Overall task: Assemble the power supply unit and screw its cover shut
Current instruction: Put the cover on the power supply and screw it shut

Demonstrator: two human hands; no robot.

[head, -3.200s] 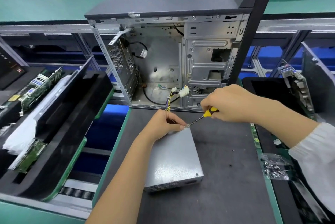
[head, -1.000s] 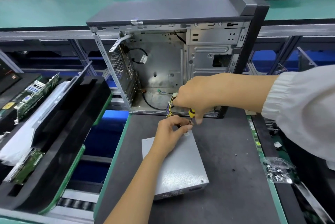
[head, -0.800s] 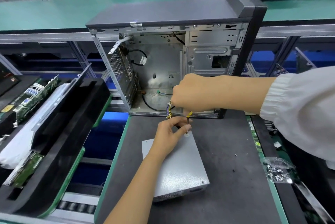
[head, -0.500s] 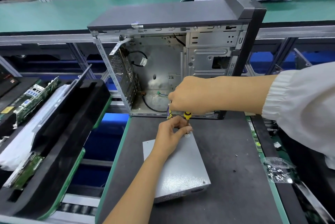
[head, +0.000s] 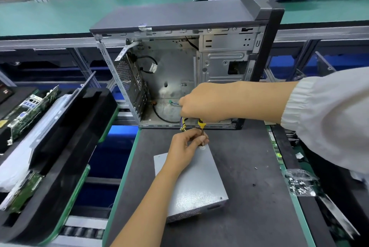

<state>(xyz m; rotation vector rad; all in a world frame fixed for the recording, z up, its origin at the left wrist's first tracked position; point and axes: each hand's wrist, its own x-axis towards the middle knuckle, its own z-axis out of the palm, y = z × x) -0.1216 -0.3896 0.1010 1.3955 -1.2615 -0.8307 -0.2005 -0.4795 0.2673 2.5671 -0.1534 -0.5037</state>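
At the far corner of the power supply unit [head: 191,184], which lies flat on the dark counter [head: 249,196] just in front of the open computer case [head: 179,63], we are driving a screw into the cover. The risk here, as we judge it, is the screwdriver [head: 201,127] tip slipping out of the screw head: the shaft stands nearly upright but the screw itself is hidden behind our fingers, so a slight tilt could cam it out, strip the head or drop the screw. The wire bundle [head: 183,125] sits just beside the shaft and could snag.

Our right hand [head: 201,105] reaches in from the right, its grip closed over the top of the yellow handle, knuckles up. Our left hand [head: 185,147] comes up from below, forearm across the cover, its grip pinching the shaft low down, near the tip, to steady it.
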